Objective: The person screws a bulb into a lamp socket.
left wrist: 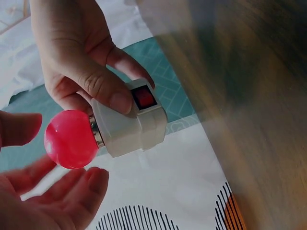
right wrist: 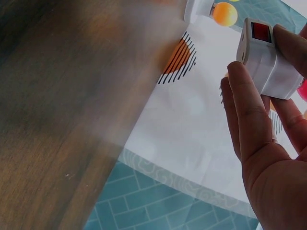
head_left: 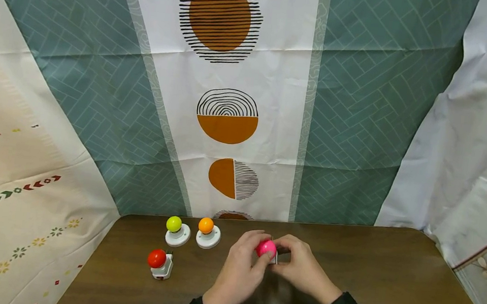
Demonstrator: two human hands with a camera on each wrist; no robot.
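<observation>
In the head view, both hands meet over the wooden table around a round pink light bulb (head_left: 266, 248). My right hand (head_left: 298, 264) grips a white bulb socket (left wrist: 129, 127) with a red rocker switch (left wrist: 144, 97), its thumb lying beside the switch. The pink bulb's metal base goes into that socket. Around the bulb, my left hand (head_left: 240, 270) has its fingers and thumb spread, with gaps beside the pink globe in the left wrist view. In the right wrist view, the socket (right wrist: 271, 72) sits between right thumb and fingers, and the bulb is mostly cut off.
Left of the hands, a yellow-green bulb (head_left: 174, 223) and an orange bulb (head_left: 206, 225) stand in round white bases. Nearer, a red bulb (head_left: 156, 258) is in a white socket (head_left: 163, 268) like the held one. Patterned cloth (head_left: 273, 125) hangs behind the table (head_left: 391, 276).
</observation>
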